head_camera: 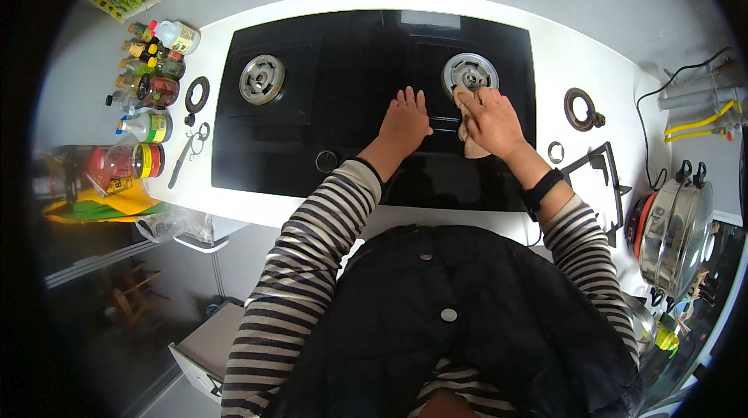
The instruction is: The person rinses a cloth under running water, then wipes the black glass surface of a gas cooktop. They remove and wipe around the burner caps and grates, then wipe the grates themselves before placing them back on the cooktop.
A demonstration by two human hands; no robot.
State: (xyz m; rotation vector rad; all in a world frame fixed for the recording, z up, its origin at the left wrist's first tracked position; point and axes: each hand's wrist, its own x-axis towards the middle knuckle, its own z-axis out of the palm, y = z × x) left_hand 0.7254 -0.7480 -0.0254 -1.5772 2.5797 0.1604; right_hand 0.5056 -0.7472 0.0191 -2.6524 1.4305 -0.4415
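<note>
A black glass gas cooktop lies before me, set in a white counter. My right hand grips a beige cloth at the near edge of the right burner, its fingers pressing part of the cloth there. Resting on the glass between the two burners, my left hand is empty, palm down with its fingers extended. The left burner has no pan support over it. Close to my left forearm is a round control knob.
Several bottles and jars line the counter's left side, near a burner ring and scissors. On the right are another burner ring, a black pan support and a steel pot. A drawer stands open below left.
</note>
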